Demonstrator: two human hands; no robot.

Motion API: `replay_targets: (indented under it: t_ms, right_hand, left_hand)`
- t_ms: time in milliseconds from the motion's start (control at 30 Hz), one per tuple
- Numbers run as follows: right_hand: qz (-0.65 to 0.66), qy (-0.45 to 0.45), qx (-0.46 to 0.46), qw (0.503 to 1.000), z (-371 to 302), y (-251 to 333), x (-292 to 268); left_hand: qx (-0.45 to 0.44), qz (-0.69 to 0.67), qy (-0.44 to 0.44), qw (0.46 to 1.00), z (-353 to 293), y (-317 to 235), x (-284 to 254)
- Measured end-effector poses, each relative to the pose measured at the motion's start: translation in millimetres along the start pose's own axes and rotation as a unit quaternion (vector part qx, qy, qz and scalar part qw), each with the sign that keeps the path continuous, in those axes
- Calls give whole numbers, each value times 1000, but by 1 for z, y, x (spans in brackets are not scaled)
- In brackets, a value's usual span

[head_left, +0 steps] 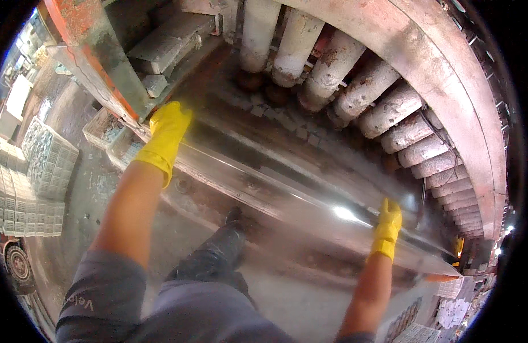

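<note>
A long, wet, glossy slab (301, 220) stretches in front of me from left to right, along the edge of a large machine. It is blurred, and a bright reflection lies near its right part. My left hand (171, 126), in a yellow rubber glove, is closed at the slab's left end, beside an orange-edged metal post (98, 68). Farther right, my right hand (388, 224), gloved the same way, has its fingers curled over the slab's far edge. The undersides of both grips are hidden.
Behind the slab hangs a row of thick, pale-crusted cylinders (332, 68) under a curved pinkish beam (435, 43). Small square pieces (287, 123) lie on the machine bed. White plastic crates (49, 154) are stacked at left, with a wheel (18, 263) below them.
</note>
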State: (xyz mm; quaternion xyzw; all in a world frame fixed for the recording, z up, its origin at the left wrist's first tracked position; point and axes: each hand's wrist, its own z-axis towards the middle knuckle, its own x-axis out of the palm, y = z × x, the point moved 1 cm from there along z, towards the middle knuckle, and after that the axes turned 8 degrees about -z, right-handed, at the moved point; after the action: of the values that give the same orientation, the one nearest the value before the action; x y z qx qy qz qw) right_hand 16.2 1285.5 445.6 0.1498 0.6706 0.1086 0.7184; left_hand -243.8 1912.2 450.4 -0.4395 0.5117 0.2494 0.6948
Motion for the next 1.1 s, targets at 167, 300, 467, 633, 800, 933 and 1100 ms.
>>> replay_targets:
  t_ms: [167,300,467,633,800,933,1100]
  right_hand:
    - [2,29,32,999,5,30,-11]
    - [-46,26,1,999,27,10,-5]
    - [-35,23,9,999,24,33,-9]
    - [-60,5,-24,998,43,20,-3]
    - [-36,27,-8,999,51,27,0]
    - [-64,1,-43,997,60,19,6]
    - [-106,-28,-55,992,47,26,-2]
  left_hand:
    - [-5,20,11,1000,11,-9,-3]
    - [-6,21,19,1000,14,-19,-1]
    - [-11,36,30,999,25,-20,2]
    - [-7,19,26,999,36,-25,9]
    - [0,34,28,999,38,-33,3]
    - [-12,22,38,999,41,-44,-3]
    - [15,13,25,999,43,-30,8]
